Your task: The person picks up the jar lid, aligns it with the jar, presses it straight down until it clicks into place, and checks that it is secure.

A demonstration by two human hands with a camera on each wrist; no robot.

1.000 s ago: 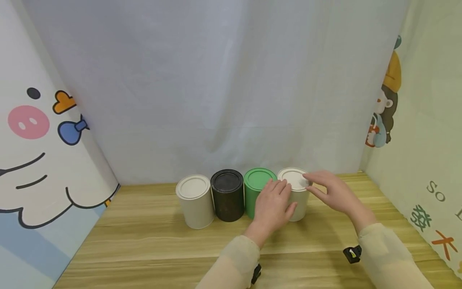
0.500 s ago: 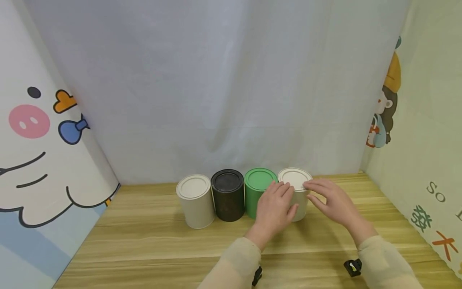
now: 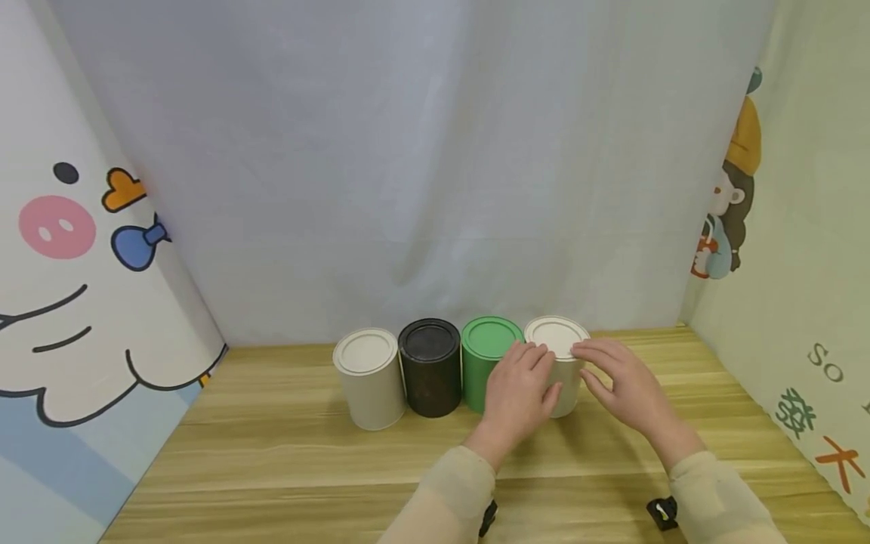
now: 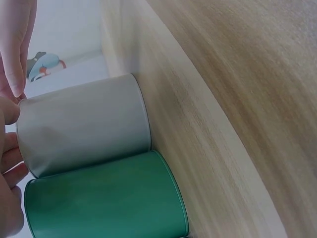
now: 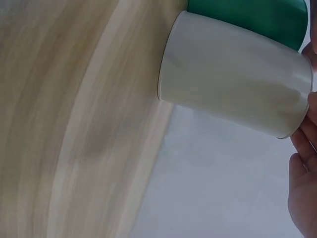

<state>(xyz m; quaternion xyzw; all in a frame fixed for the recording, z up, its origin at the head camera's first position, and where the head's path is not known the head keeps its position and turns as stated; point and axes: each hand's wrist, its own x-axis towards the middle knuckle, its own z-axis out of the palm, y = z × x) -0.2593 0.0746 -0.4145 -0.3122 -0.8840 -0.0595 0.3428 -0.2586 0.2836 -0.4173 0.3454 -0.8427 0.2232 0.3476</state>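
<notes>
A white lidded can (image 3: 556, 334) stands upright at the right end of a row. My left hand (image 3: 515, 397) lies over its near left side, fingertips at the lid's rim, beside the green can (image 3: 491, 337). From the right, my right hand (image 3: 628, 384) touches the same rim with its fingertips, the thumb lower and slightly apart. In the left wrist view the white can (image 4: 84, 124) touches the green can (image 4: 106, 203), both on the table. The right wrist view shows the white can (image 5: 230, 74) with fingers (image 5: 304, 141) at its top edge. Neither hand wraps round the can.
Left of the green can stand a black can (image 3: 431, 381) and another white can (image 3: 372, 397), close together. All are on a wooden table (image 3: 272, 453). A pale curtain (image 3: 435, 151) hangs behind, with printed cloths at both sides.
My right hand has shifted slightly toward me, its fingertips sliding back from the lid to the rim. My left hand has barely moved. The cans stand where they were.
</notes>
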